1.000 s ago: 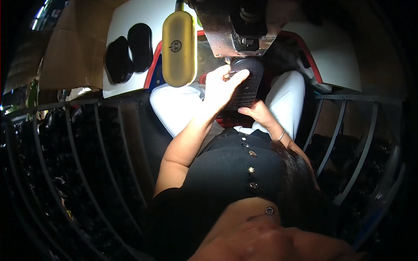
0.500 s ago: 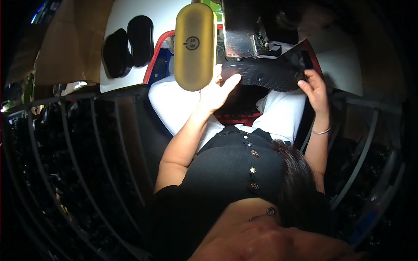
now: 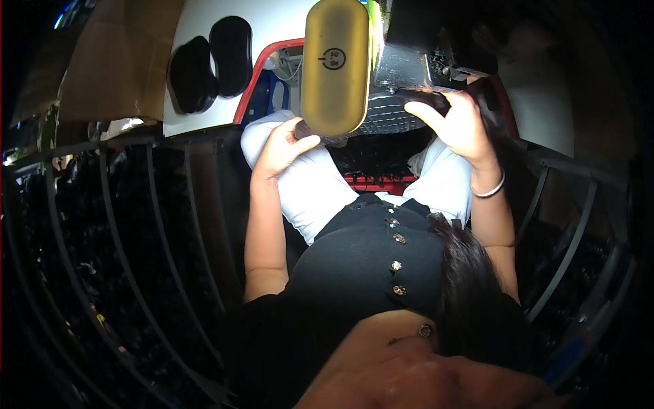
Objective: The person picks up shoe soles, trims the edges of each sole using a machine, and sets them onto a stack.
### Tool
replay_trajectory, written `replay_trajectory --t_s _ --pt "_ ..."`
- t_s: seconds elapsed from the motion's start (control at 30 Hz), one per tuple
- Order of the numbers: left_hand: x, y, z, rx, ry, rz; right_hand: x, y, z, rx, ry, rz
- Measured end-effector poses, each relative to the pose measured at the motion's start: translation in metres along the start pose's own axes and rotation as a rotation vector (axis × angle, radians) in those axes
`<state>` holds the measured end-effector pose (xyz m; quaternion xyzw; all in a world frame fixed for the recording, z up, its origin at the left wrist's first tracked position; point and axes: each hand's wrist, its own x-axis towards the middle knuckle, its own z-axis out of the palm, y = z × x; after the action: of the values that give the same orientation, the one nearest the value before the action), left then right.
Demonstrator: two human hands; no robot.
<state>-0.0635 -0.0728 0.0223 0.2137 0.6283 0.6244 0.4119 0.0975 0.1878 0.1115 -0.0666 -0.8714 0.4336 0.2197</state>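
Observation:
A black shoe sole (image 3: 388, 117) with a grid-like tread lies crosswise beneath the head of a dark machine (image 3: 409, 65). My left hand (image 3: 287, 146) grips its left end, thumb on the near side. Around the right end my right hand (image 3: 458, 126) is closed, with the thumb along the tread. The yellow oblong lamp (image 3: 335, 68) hangs in front of the sole and hides part of its left half. The sole's far edge meets the machine's lower end; the exact contact is hidden.
Black soles (image 3: 231, 56) lie in stacks on the white tabletop (image 3: 272, 20) at the left, by its red edge. Metal racks (image 3: 153, 211) holding dark items flank both sides. Cardboard (image 3: 119, 68) stands at the far left.
The sole has turned from lengthwise to crosswise and shifted. My left hand has moved left to its left end, my right hand up to its right end. The lamp and machine appear further right in view.

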Motion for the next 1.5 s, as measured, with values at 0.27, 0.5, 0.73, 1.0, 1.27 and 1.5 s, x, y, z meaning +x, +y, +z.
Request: replay_trajectory --t_s 0.27,0.5,0.73,1.0,1.27,1.5 --pt "0.064 0.036 0.084 0.546 -0.036 0.593 0.009 0.029 0.024 -0.165 -0.017 -0.153" --pt "0.051 0.025 0.108 0.219 0.094 0.198 -0.093 0.096 0.086 0.615 -0.202 0.528" --pt "0.039 0.023 0.114 0.016 0.18 0.174 -0.135 0.139 -0.002 0.575 -0.019 0.548" --pt "0.036 0.018 0.095 0.287 0.243 0.395 -0.039 0.076 -0.089 0.166 0.095 0.204" --pt "0.016 0.022 0.023 0.246 0.309 0.428 -0.019 0.027 -0.032 0.076 0.051 0.172" --pt "0.002 -0.001 -0.029 -0.055 0.054 0.122 -0.001 0.006 0.015 0.018 0.07 0.026"
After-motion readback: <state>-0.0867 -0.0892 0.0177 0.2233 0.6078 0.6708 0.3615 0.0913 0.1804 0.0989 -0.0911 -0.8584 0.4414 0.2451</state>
